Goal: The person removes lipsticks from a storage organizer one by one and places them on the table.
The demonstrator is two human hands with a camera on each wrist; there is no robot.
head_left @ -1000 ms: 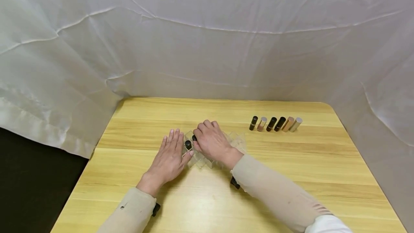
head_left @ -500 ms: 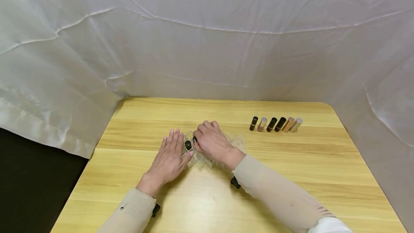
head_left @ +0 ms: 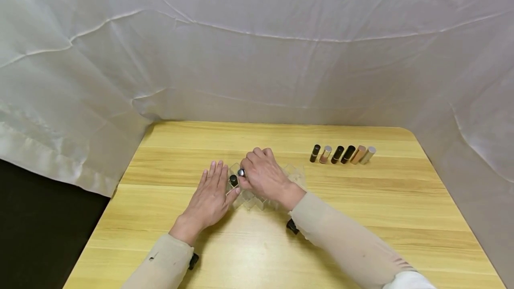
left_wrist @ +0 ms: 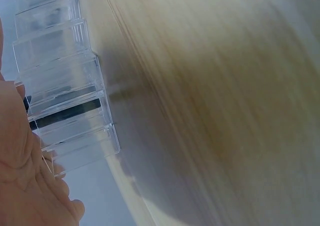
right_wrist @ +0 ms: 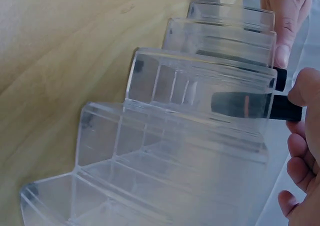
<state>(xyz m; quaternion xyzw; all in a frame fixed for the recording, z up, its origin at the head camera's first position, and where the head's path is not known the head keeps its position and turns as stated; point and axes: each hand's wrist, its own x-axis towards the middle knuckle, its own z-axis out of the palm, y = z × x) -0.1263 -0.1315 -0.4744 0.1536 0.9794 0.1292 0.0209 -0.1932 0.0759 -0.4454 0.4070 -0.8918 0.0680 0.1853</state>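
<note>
A clear acrylic organizer [head_left: 249,202] with diamond-shaped compartments stands on the table under both hands. My left hand [head_left: 209,200] lies along its left side, fingers straight, thumb over the near rim. One black lipstick tube [head_left: 233,180] stands in a compartment beside that thumb. With thumb and fingertips, my right hand [head_left: 265,175] pinches the top of a second black lipstick tube [right_wrist: 285,107]. In the right wrist view this tube's lower part is inside a compartment, well above its floor, and its top sticks out past the rim. The right hand covers much of the organizer in the head view.
Behind and to the right, several lipstick tubes stand in a row: a slim black tube [head_left: 315,153], one with a silver cap [head_left: 325,154], more black ones, a rose-gold tube [head_left: 358,154] and a silver tube [head_left: 367,155]. Pale cloth [head_left: 257,70] hangs around the wooden table [head_left: 257,253].
The top of the pinched tube shows more now and catches the light, as the right hand's fingers have shifted slightly on it. The left hand and the row of tubes have stayed put.
</note>
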